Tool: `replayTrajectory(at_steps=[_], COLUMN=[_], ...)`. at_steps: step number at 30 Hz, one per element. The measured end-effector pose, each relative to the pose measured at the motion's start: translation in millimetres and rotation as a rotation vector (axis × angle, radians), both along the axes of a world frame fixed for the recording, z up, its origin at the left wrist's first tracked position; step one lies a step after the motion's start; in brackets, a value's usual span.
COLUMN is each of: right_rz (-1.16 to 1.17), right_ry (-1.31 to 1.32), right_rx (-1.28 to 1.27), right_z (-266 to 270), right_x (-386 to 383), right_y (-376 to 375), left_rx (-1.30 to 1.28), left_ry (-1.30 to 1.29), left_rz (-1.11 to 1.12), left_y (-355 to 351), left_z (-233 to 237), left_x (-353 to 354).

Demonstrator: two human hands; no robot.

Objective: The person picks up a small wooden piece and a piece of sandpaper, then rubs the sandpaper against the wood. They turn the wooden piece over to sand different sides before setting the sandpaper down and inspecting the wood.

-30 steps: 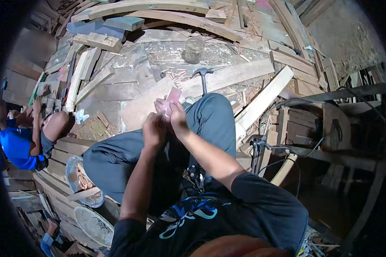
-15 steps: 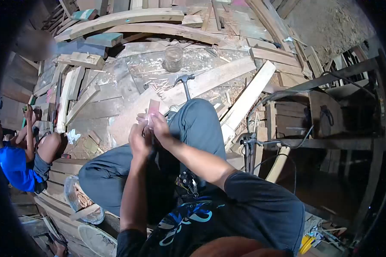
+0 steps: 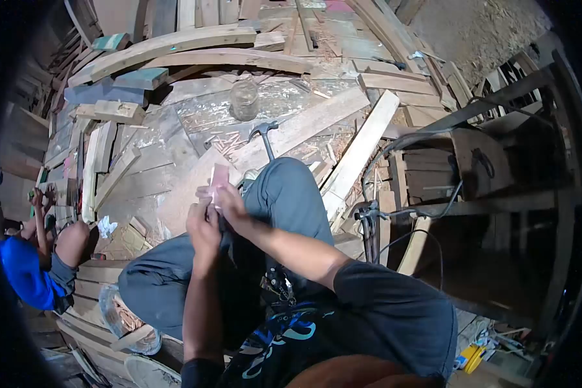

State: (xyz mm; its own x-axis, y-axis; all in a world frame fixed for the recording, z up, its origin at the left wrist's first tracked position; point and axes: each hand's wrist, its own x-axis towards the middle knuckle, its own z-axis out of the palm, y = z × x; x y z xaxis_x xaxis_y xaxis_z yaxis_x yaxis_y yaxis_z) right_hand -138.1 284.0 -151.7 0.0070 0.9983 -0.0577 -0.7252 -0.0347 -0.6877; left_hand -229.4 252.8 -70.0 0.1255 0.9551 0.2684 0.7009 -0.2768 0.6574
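A small flat pinkish piece (image 3: 220, 175) sticks up from between my two hands, above my lap. My left hand (image 3: 204, 218) is closed at its lower end, and my right hand (image 3: 230, 205) pinches it from the right side. My fingers overlap, so the lower part of the piece is hidden. Just beyond my hands lies a wide pale board (image 3: 187, 187). A claw hammer (image 3: 264, 137) rests near my raised knee, its handle running toward me. Small wooden sticks (image 3: 225, 142) are scattered beside the hammer's head.
A clear jar (image 3: 244, 101) stands beyond the hammer. Curved timbers (image 3: 174, 44) lie at the back. At the left sits another person in blue (image 3: 29, 271). A tub of sticks (image 3: 130, 320) is by my left knee; a dark frame (image 3: 498, 208) stands right.
The camera view has shifted, so the surroundings appear a little farther left. My hands still hold the pinkish piece, which now looks more upright.
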Motion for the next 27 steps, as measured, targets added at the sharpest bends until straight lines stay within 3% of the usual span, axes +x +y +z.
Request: replayTrajectory(at_steps=[6,7,9,12,16,17,18,19,21,25,27], right_rz=[0.004,-0.085,0.041,-0.047,-0.071,-0.006,0.009,0.028,-0.063,-0.073,-0.056], right_ry=[0.243,0.205,-0.062,0.16,0.159,0.0,-0.051,-0.097,0.164,0.136,0.142], right_rx=[-0.164,-0.189,-0.02,-0.177,-0.06,0.045,-0.023,-0.092,-0.231,-0.201,-0.225], right_z=[-34,-21,-3,-2,-21,-29,-25,-21,0,6,5], right_x=[-4,-8,0,-5,-7,-10,-8,-9,-5,-10,-10], right_y=[12,7,-4,-2,1,2,1,0,-2,-3,-2], left_rx=[0.12,0.093,0.033,0.002,0.068,0.075,-0.091,-0.038,0.076,-0.069,-0.057], left_ry=[0.035,0.014,-0.027,0.009,0.007,0.002,-0.032,0.006,0.076,0.021,0.035], left_rz=[-0.094,-0.064,-0.007,-0.059,-0.054,-0.025,0.041,-0.001,-0.077,0.032,-0.022], left_y=[-8,-6,0,-7,-3,0,1,-1,-5,-3,-2], left_z=[-15,-9,4,-9,-11,-10,-6,-10,-16,6,-1], left_x=[3,5,6,2,5,3,3,2,3,9,6])
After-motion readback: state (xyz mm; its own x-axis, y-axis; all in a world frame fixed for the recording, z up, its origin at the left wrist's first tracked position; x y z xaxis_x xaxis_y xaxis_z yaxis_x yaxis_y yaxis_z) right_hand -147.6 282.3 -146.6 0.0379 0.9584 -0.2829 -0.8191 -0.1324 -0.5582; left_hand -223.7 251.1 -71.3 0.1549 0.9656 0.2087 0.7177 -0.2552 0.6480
